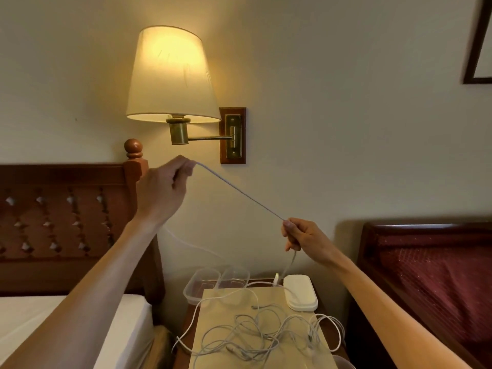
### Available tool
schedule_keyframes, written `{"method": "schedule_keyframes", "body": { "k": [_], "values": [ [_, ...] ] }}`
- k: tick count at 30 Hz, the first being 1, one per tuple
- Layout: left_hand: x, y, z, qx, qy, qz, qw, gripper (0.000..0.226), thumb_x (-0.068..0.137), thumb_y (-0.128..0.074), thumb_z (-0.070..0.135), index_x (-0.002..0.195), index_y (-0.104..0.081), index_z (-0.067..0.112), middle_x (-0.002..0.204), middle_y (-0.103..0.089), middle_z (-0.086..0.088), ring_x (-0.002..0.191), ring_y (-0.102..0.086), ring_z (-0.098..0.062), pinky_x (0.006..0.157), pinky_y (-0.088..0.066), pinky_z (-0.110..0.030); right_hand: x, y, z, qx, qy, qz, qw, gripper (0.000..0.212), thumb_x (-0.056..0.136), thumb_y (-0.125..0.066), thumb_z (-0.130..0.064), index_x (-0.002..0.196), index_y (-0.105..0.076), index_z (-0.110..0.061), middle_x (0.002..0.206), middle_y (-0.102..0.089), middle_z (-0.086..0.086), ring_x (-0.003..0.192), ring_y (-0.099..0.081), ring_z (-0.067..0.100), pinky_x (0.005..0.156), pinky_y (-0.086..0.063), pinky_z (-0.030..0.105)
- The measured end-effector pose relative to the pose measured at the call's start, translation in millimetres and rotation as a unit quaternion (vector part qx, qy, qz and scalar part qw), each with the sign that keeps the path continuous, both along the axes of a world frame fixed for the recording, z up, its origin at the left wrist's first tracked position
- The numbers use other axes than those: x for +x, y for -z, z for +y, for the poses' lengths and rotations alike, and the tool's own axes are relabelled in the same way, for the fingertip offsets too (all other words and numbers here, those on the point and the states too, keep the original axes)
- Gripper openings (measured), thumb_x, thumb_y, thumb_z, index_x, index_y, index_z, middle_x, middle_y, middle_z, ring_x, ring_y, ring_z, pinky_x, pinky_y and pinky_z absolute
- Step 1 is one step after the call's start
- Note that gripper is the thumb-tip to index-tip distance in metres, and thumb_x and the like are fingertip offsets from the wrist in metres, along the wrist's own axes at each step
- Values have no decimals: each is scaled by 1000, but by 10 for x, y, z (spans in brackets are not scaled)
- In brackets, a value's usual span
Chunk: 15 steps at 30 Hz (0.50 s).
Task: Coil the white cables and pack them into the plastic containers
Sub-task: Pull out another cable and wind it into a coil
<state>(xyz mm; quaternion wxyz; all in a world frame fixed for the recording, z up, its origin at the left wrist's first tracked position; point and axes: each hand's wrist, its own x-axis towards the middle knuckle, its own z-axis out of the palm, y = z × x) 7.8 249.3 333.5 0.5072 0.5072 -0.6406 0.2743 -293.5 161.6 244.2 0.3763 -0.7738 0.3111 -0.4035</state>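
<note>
Both hands were raised w/ one white cable (239, 191) pulled taut between them. Left hand (162, 193) sat up at approx 10 o'clock from the right hand (306, 237), so the stretched span's long axis ran diagonally, high-left to low-right, against the wall below the lamp (169, 75).

Left hand: fingers curled, pinching the cable at the fingertips; the free part dropped behind the wrist and trailed down toward the worktop (213, 342). Right hand: thumb + forefinger pinching the lower end of the span, the tail hanging straight down at 6 o'clock to near the white lid (300, 291).

Rest of the cables (261, 334) lay in a loose tangle on the worktop, at 6 o'clock from the hands, well below them. Two clear plastic containers (215, 284) stood side by side at the worktop's far edge, approx 12 o'clock from the tangle, just left of the lid; they looked empty, though hard to tell through the clear walls.

Judgement: coiling hadn't started yet; this looked like straightening one cable. Right hand was nearer the containers and the pile, so it probably suits feeding loops while the left holds the end.
</note>
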Motion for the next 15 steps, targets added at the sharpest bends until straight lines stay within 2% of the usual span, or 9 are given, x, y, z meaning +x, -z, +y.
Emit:
{"method": "schedule_keyframes", "body": {
  "k": [2,3,5,6,8,10,11,13,15],
  "values": [
    [110,106,-95,119,-17,36,992,21,102,-41,37,92,-60,32,78,-64,2,72,-61,-17,66,-46,-38,-18,-59,-12,10,34,-40,999,35,104,-39,-26,81,-59,-9,54,-39,-1,47,-42,10,64,-55,41],
    [121,163,-136,215,-69,41,973,17,100,-44,37,106,-60,35,97,-66,-2,94,-61,-23,81,-47,-43,-6,-103,-11,9,48,-56,997,35,104,-38,-27,82,-59,-10,54,-39,0,47,-39,11,57,-49,36],
    [3,281,-131,338,-149,9,929,52,94,-55,44,142,-41,31,135,-50,-9,127,-43,-31,103,-36,-49,48,-178,19,-31,66,-40,997,35,104,-39,-30,81,-61,-15,55,-39,-3,49,-35,11,52,-37,30],
    [-121,345,-122,334,-117,-1,935,68,92,-59,45,150,-28,29,145,-40,-9,134,-35,-31,108,-33,-47,89,-201,45,-63,65,-16,996,34,103,-40,-31,80,-61,-17,54,-40,-6,49,-34,9,53,-34,28],
    [-477,482,-66,292,5,-32,956,80,91,-60,42,154,-13,28,153,-28,-3,140,-26,-24,115,-27,-44,191,-243,133,-126,48,40,990,32,102,-44,-28,80,-62,-17,54,-43,-9,49,-36,4,53,-31,20],
    [-796,650,-46,309,111,-52,943,68,96,-55,35,153,-18,26,146,-40,0,134,-36,-14,111,-33,-36,288,-277,230,-169,33,71,983,30,102,-46,-26,79,-63,-16,58,-47,-8,53,-40,4,54,-32,16],
    [-914,713,-43,325,165,-42,930,52,99,-51,30,147,-32,23,130,-55,0,119,-50,-8,100,-42,-29,306,-288,258,-179,31,75,980,30,101,-47,-25,78,-63,-16,59,-48,-8,53,-41,4,55,-32,16],
    [-969,755,-57,294,226,3,929,18,103,-44,20,112,-59,19,84,-61,8,76,-56,-1,71,-42,-19,264,-284,269,-164,17,88,982,30,101,-47,-25,78,-64,-18,57,-47,-10,53,-40,4,55,-32,16],
    [-863,767,-94,233,194,22,953,23,102,-43,12,86,-58,19,71,-56,10,64,-52,-3,62,-39,-22,142,-201,252,-87,-29,95,991,32,103,-43,-28,79,-63,-19,55,-43,-8,50,-36,6,52,-33,19]
  ]
}}
